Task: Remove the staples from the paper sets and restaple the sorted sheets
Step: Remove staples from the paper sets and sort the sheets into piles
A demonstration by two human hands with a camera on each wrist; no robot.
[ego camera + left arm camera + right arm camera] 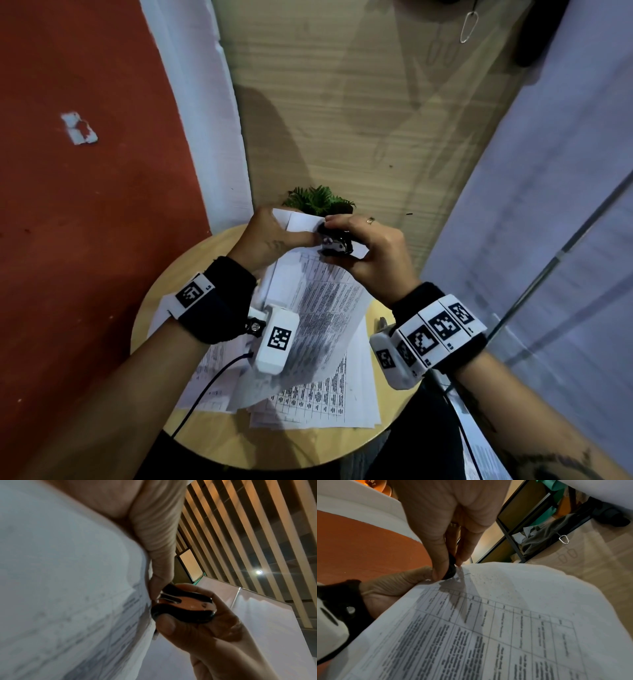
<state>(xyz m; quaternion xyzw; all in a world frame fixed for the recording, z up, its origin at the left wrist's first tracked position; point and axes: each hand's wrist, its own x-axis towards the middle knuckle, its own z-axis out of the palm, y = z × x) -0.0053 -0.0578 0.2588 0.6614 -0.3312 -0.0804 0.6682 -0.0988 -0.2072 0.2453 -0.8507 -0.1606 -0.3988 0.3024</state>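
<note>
My left hand (270, 236) pinches the top corner of a paper set (325, 298) printed with tables and holds it lifted above the round table. The sheets hang down toward me. My right hand (366, 246) grips a small black staple remover (337, 241) and holds it against that same corner. From the left wrist, the staple remover (183, 607) shows its black grips and metal middle, pinched between thumb and finger, touching the paper set (77, 601) at its edge. From the right wrist, the staple remover (451, 568) is mostly hidden by my fingertips, pressed at the corner of the paper set (505, 622).
More printed sheets (308, 407) lie spread on the round wooden table (219, 442). A small green plant (318, 200) stands just behind my hands. A red wall (85, 205) is on the left, a pale panel (548, 222) on the right.
</note>
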